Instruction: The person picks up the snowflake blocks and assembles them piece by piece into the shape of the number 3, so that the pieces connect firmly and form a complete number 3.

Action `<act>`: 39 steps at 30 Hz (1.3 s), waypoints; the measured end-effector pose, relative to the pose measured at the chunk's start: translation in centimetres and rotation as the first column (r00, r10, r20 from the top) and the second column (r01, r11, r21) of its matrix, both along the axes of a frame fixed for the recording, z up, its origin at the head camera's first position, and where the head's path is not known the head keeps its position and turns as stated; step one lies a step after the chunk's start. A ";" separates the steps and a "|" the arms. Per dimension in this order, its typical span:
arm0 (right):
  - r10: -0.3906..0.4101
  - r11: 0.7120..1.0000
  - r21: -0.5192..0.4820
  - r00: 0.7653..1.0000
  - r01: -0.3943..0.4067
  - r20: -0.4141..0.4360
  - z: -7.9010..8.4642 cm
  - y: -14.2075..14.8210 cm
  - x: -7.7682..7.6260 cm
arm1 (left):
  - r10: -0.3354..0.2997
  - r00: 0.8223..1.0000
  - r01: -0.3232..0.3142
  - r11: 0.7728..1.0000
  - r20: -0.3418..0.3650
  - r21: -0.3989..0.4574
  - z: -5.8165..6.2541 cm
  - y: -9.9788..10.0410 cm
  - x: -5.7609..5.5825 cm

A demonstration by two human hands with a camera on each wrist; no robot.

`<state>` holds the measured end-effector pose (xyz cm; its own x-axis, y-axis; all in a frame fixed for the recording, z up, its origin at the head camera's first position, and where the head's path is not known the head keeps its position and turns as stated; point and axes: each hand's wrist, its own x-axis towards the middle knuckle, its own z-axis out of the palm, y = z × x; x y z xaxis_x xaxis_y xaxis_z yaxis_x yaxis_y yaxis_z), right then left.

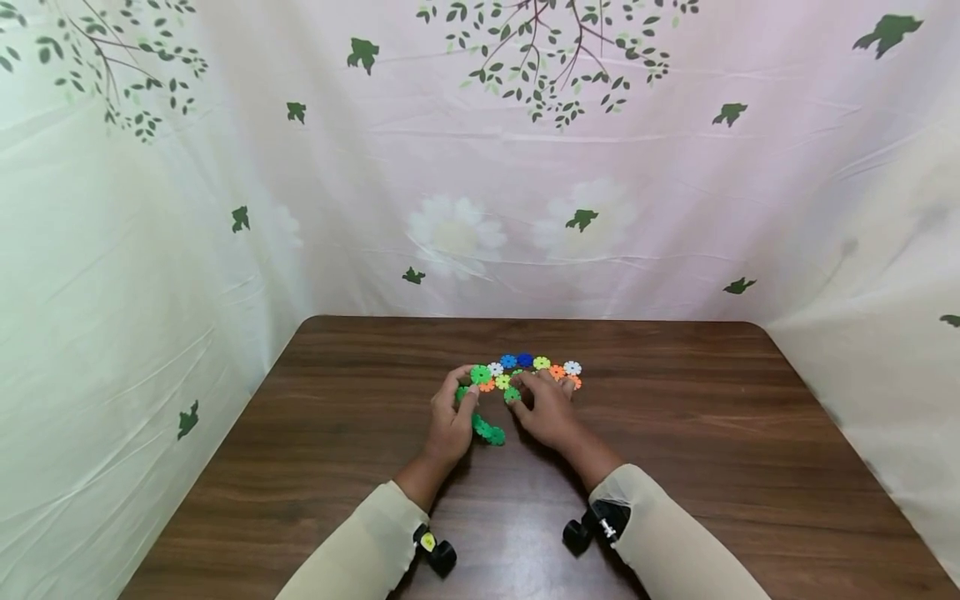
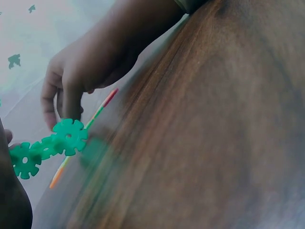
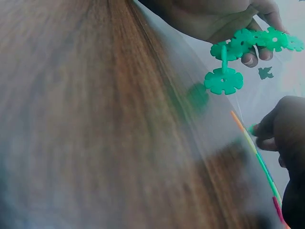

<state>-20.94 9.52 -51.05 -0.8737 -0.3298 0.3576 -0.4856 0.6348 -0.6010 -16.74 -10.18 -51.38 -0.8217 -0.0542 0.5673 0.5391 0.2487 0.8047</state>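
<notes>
My left hand (image 1: 450,425) grips a chain of green notched snap discs (image 1: 489,432), which hangs below its fingers. In the right wrist view the green chain (image 3: 242,40) bends, with one disc (image 3: 224,81) joined crosswise at its lower end. Beyond it, a flat ring of notched discs in blue (image 1: 525,360), white, yellow, orange and green stands close to both hands. My right hand (image 1: 547,408) pinches a green disc (image 1: 512,395) between thumb and fingers at the near side of this ring. Its other fingers reach over the ring's orange discs, partly hiding them.
Everything is over a brown wood-grain table (image 1: 337,500), near its far edge. Behind and beside the table hangs a pale cloth (image 1: 480,167) printed with leaves, flowers and birds. Black wrist cameras (image 1: 442,557) are strapped over both sleeves.
</notes>
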 end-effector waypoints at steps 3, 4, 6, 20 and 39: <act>0.004 0.999 -0.032 0.999 -0.005 -0.045 -0.1 -0.1 0.0 | -0.012 1.000 0.012 1.000 0.008 0.001 0.1 0.0 0.1; 0.004 0.999 -0.044 0.998 -0.007 -0.064 -0.2 -0.1 0.0 | -0.018 1.000 0.018 1.000 0.014 0.000 0.2 0.0 0.1; 0.007 0.997 -0.077 0.995 -0.014 -0.096 -0.2 -0.2 -0.1 | -0.029 0.999 0.029 1.000 0.030 -0.010 0.3 0.0 0.2; 0.051 0.982 -0.177 0.993 -0.069 -0.105 0.4 -0.3 0.4 | -0.050 0.998 0.052 0.995 0.026 -0.087 0.1 -0.2 0.2; 0.223 0.901 -0.362 0.971 -0.238 -0.083 1.9 -0.6 1.3 | -0.070 0.994 0.061 0.992 -0.082 -0.107 0.0 -0.2 0.0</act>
